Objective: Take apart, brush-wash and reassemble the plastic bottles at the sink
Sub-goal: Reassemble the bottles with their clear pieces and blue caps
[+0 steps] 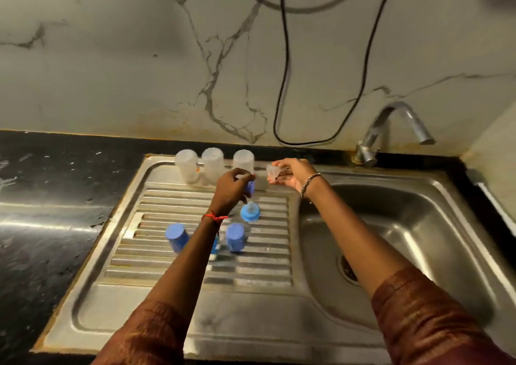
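Three clear plastic bottle bodies [213,165] stand upside down in a row at the back of the steel drainboard [259,269]. My left hand [231,188] hovers just in front of them and grips a blue ring [250,188]. My right hand [290,173] pinches a clear teat [271,171] a little to the right, above the drainboard's back edge. Below my left hand lies a blue ring with a teat in it [250,211]. Two blue caps [177,237] [235,237] stand on the ribs, and another blue piece [215,246] is partly hidden behind my left forearm.
The sink bowl [435,225] lies to the right, with its drain [349,268] and a steel tap [391,130] over its back edge. Black countertop [42,197] runs to the left. A black cable [284,85] hangs down the marble wall.
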